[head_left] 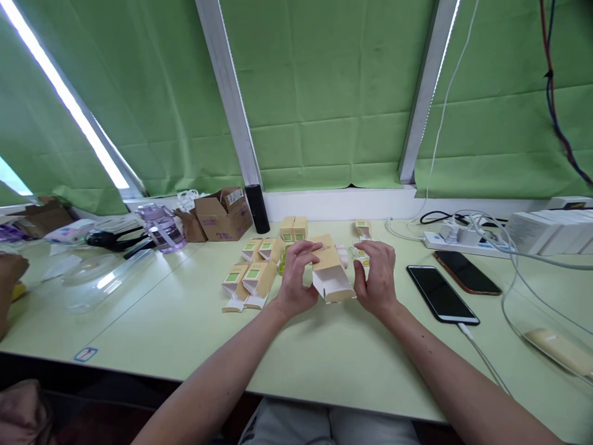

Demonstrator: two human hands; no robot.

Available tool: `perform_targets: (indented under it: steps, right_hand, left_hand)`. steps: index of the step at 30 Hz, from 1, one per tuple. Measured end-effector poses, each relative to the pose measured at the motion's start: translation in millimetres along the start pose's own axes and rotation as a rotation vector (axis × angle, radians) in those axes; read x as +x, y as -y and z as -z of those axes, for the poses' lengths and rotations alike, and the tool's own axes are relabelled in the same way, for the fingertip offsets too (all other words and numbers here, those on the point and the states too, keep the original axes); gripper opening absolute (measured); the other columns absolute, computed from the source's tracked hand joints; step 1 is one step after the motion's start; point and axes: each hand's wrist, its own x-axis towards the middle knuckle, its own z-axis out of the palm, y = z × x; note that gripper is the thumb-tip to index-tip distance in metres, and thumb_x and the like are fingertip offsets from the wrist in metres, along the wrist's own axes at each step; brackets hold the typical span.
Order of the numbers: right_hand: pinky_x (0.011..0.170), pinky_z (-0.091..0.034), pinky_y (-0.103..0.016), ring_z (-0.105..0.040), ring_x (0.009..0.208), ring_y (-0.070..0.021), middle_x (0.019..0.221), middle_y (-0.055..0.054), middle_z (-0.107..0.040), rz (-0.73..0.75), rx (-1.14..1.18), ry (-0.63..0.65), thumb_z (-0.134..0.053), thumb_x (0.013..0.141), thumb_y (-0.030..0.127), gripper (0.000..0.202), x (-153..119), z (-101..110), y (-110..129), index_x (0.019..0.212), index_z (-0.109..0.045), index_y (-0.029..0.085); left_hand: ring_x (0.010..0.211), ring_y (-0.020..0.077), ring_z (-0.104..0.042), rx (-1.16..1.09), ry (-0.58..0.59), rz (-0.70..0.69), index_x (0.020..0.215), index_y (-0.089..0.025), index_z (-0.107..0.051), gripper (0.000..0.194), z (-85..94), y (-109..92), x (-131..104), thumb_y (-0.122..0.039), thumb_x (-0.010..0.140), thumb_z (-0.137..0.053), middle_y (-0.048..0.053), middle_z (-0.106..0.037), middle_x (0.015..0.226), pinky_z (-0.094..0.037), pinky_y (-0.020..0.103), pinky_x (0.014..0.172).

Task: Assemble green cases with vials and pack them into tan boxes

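Observation:
My left hand (295, 281) grips a small tan cardboard box (328, 256) by its left side, fingers on top and thumb below. The box is tilted, and its end flap with a white inside hangs open toward me. Close to the box's right side is my right hand (378, 278), with fingers curved and thumb apart, holding nothing that I can see. Several similar boxes (262, 276) with green labels and open flaps lie left of my hands. Pale rounded pieces (342, 254) and a clear and yellow item (361, 256) are partly hidden behind my hands.
Two upright boxes (293, 228) and another small box (363, 228) stand farther back. Two phones (442, 293) (467, 272), cables and a power strip (463, 243) lie right. A black cylinder (257, 209), carton (223, 215) and purple bottle (162, 227) stand left. Another person's hand (10, 278) is far left.

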Motion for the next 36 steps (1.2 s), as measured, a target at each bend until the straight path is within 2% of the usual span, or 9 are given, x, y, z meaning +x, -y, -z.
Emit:
perform_targets:
  steps: [2, 5, 8, 11, 16, 21, 27, 31, 36]
  right_hand:
    - [0.096, -0.047, -0.055, -0.057, 0.116, -0.0334, 0.120, -0.013, -0.063, 0.009, 0.007, -0.001, -0.051, 0.096, 0.014, 0.041, 1.0, 0.7, 1.2, 0.136, -0.051, 0.025]
    - [0.097, -0.048, -0.056, -0.058, 0.117, -0.0335, 0.120, -0.013, -0.063, 0.016, 0.019, -0.002, -0.051, 0.096, 0.013, 0.042, 1.8, 1.6, 3.5, 0.137, -0.051, 0.025]
    - [0.098, -0.049, -0.056, -0.058, 0.121, -0.0337, 0.123, -0.014, -0.062, 0.007, 0.046, -0.002, -0.050, 0.098, 0.014, 0.041, 2.0, 2.0, 6.1, 0.137, -0.051, 0.025]
    - [0.100, -0.050, -0.057, -0.058, 0.122, -0.0332, 0.125, -0.015, -0.061, 0.002, 0.096, 0.008, -0.049, 0.099, 0.015, 0.041, 2.4, 1.7, 8.1, 0.138, -0.051, 0.025]
    - [0.099, -0.055, -0.057, -0.060, 0.122, -0.0317, 0.128, -0.015, -0.057, -0.001, 0.216, 0.066, -0.046, 0.102, 0.015, 0.042, 4.0, 0.4, 12.2, 0.142, -0.051, 0.027]
    - [0.096, -0.060, -0.054, -0.064, 0.119, -0.0288, 0.132, -0.014, -0.053, -0.049, 0.312, 0.153, -0.045, 0.102, 0.013, 0.048, 3.7, -0.3, 19.2, 0.146, -0.050, 0.031]
    - [0.093, -0.064, -0.049, -0.060, 0.126, -0.0284, 0.138, -0.014, -0.049, -0.119, 0.403, 0.225, -0.045, 0.100, 0.011, 0.045, 1.8, -1.3, 24.8, 0.139, -0.056, 0.031]
    - [0.095, -0.065, -0.048, -0.064, 0.118, -0.0242, 0.136, -0.012, -0.048, -0.202, 0.509, 0.238, -0.044, 0.103, 0.013, 0.040, 0.2, -3.6, 24.1, 0.134, -0.060, 0.031]
    - [0.092, -0.065, -0.045, -0.070, 0.100, -0.0191, 0.137, -0.012, -0.045, -0.351, 0.612, 0.226, -0.049, 0.105, 0.022, 0.034, -2.5, -7.3, 15.7, 0.135, -0.062, 0.031]
  left_hand:
    - [0.129, 0.0329, -0.058, -0.028, -0.016, 0.049, 0.117, -0.025, -0.059, 0.044, -0.2, -1.3, 2.3, -0.032, 0.081, -0.083, 0.015, -0.067, 0.125, -0.050, 0.058, 0.109]
    - [0.129, 0.0323, -0.056, -0.149, -0.075, 0.166, 0.126, -0.022, -0.059, 0.052, -2.6, -0.1, 4.6, -0.037, 0.083, -0.084, 0.016, -0.062, 0.129, -0.051, 0.052, 0.108]
    - [0.124, 0.0286, -0.060, -0.359, -0.119, 0.347, 0.130, -0.020, -0.060, 0.055, -5.8, 2.4, 5.9, -0.046, 0.086, -0.081, 0.016, -0.057, 0.132, -0.053, 0.044, 0.106]
    - [0.116, 0.0241, -0.065, -0.551, -0.114, 0.528, 0.133, -0.019, -0.061, 0.058, -6.4, 3.5, 7.4, -0.049, 0.087, -0.081, 0.015, -0.059, 0.133, -0.055, 0.039, 0.106]
    - [0.112, 0.0237, -0.069, -0.658, -0.144, 0.721, 0.137, -0.019, -0.062, 0.069, -3.7, 1.6, 10.6, -0.055, 0.083, -0.084, 0.016, -0.062, 0.139, -0.058, 0.035, 0.097]
    - [0.107, 0.0225, -0.072, -0.616, -0.114, 0.751, 0.139, -0.021, -0.061, 0.069, -1.3, -5.0, 13.7, -0.057, 0.084, -0.082, 0.016, -0.057, 0.147, -0.058, 0.036, 0.096]
    - [0.108, 0.0240, -0.071, -0.549, -0.128, 0.712, 0.130, -0.022, -0.057, 0.064, -5.9, -4.3, 13.2, -0.059, 0.084, -0.081, 0.015, -0.061, 0.137, -0.058, 0.035, 0.090]
    - [0.103, 0.0240, -0.071, -0.573, -0.102, 0.717, 0.125, -0.023, -0.055, 0.058, -7.4, -5.2, 10.2, -0.060, 0.087, -0.077, 0.014, -0.063, 0.131, -0.058, 0.035, 0.086]
    - [0.094, 0.0207, -0.070, -0.611, 0.003, 0.677, 0.132, -0.025, -0.053, 0.052, -2.4, -8.5, 5.5, -0.056, 0.094, -0.070, 0.011, -0.066, 0.128, -0.057, 0.034, 0.084]
